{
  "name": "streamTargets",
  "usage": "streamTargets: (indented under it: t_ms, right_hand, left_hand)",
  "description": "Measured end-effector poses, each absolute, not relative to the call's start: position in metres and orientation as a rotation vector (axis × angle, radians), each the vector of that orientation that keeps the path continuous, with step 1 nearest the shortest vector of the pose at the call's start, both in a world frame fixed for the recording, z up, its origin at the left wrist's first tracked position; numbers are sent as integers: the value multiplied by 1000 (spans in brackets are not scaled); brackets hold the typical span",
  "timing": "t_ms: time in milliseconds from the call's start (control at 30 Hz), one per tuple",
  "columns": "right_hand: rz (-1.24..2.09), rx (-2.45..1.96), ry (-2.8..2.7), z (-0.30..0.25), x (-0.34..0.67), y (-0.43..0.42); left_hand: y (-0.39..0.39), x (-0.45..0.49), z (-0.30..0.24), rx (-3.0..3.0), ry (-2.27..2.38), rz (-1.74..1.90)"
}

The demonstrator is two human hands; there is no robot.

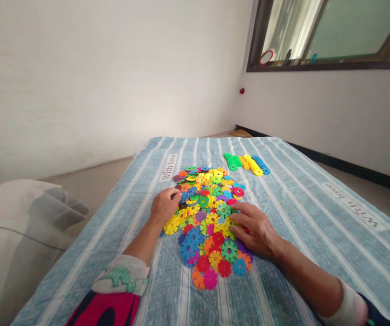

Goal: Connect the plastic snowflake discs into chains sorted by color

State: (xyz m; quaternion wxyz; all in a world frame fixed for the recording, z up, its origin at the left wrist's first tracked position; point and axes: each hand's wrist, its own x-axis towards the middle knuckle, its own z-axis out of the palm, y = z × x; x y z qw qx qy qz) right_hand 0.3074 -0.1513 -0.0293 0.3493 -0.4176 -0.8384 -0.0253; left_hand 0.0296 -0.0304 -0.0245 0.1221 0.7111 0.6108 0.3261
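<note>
A heap of notched plastic flower discs in many colours lies on the cloth in front of me. At the heap's left edge is my left hand, its fingers closed together. Something dark shows between thumb and fingers, too small to make out, and blue discs lie by the fingertips. My right hand rests on the heap's right side with fingers spread and palm down. Its fingertips touch the discs near a green one. What lies under that palm is hidden.
Linked rows of discs lie beyond the heap: green, yellow and blue. A striped blue cloth covers the table. Pale draped fabric is at the left. White walls and a window stand behind.
</note>
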Motion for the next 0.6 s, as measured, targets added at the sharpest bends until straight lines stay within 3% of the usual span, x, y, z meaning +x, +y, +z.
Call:
streamTargets:
  t_ms: [600]
  right_hand:
    - [55,-990,-2431,-16,279,-170]
  left_hand:
    - [-29,30,-27,2076,1779,946]
